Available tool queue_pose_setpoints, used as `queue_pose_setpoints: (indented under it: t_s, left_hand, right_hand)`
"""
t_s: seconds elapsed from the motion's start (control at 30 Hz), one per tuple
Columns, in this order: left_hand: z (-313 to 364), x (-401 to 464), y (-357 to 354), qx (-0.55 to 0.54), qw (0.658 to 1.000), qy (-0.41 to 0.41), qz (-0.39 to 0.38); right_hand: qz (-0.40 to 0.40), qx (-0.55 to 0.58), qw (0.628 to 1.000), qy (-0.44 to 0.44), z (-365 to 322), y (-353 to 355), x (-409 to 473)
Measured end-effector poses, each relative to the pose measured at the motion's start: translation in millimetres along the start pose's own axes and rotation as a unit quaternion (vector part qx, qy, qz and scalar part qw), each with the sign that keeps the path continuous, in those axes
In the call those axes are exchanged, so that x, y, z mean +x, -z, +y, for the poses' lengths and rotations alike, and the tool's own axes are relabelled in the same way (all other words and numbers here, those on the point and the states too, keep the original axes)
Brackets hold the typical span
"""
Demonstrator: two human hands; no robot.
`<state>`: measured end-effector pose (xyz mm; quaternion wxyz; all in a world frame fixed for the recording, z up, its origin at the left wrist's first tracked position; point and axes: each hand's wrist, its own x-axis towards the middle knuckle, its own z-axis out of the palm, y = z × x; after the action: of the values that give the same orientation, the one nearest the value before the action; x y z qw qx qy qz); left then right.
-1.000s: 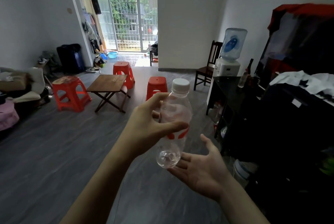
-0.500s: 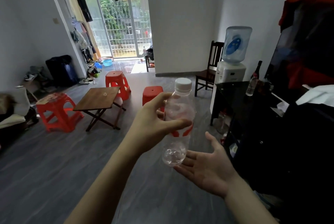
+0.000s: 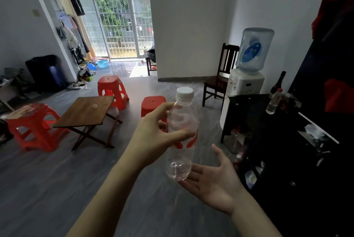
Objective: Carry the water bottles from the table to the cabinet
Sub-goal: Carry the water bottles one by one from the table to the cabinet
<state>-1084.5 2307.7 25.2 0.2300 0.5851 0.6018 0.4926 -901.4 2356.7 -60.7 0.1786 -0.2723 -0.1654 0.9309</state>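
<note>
My left hand [image 3: 153,133] grips a clear plastic water bottle [image 3: 181,120] with a white cap and a red label, held upright in mid-air. My right hand [image 3: 212,179] is open, palm up, just under and to the right of the bottle's base, fingers apart. A second water bottle [image 3: 273,101] with a red cap stands on the black cabinet [image 3: 247,106] at the right, beside a dark glass bottle [image 3: 278,82]. The small wooden folding table [image 3: 86,109] stands on the floor at the left, apart from both hands.
Three red plastic stools [image 3: 113,88] stand around the wooden table. A white water dispenser [image 3: 247,81] and a dark wooden chair [image 3: 220,76] are beyond the cabinet. A dark suitcase [image 3: 46,72] and clutter line the left wall. Grey floor stretches ahead.
The view has shifted so the black cabinet and dispenser sit nearer and more central. The bottle stays in my left hand, my right hand stays open below it.
</note>
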Motion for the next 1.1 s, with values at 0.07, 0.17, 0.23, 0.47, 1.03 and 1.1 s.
queue_pose_setpoints:
  t_s: [0.07,0.17,0.23,0.47,1.03,1.1]
  left_hand:
    - [-15,34,11,0.010,1.000,-0.008,0.001]
    - [-36,91,34,0.026,0.999,-0.018,-0.002]
    - [-47,133,50,0.033,0.999,-0.025,-0.010]
    - [-87,247,75,0.012,0.999,-0.034,-0.026]
    - [-154,497,-5,-0.027,0.996,-0.061,-0.062]
    - [-146,537,-32,-0.030,0.994,-0.071,-0.072]
  right_hand:
    - [0.000,-0.004,1.000,0.004,-22,-8,35]
    - [0.004,-0.016,1.000,0.013,-57,-31,90]
    - [0.012,-0.021,1.000,0.016,-83,-47,126]
    - [0.059,-0.018,0.997,0.046,-158,-72,213]
    - [0.086,0.060,0.989,0.104,-372,-15,327]
    - [0.094,0.074,0.985,0.124,-412,-2,328]
